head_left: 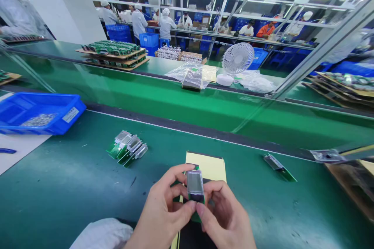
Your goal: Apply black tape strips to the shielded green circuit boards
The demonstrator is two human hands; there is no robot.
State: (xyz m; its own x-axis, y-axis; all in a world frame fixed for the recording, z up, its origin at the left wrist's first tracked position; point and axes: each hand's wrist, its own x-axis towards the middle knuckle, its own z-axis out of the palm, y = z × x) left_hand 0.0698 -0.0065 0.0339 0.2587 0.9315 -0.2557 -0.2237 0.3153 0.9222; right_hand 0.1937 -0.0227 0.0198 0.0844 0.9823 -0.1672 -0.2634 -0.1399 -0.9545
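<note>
Holding one small display module (195, 185) in a two-handed grip, left hand (163, 214) and right hand (224, 218); finished modules (127, 148) lie fanned on the desk (73, 186), one board (279, 166) apart.

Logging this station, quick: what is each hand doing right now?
Left hand: closed on the small display module, fingers on its left edge.
Right hand: closed on the same module, thumb at its lower edge.

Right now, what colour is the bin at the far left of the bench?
Blue: the plastic bin is solid blue; head view.
</note>
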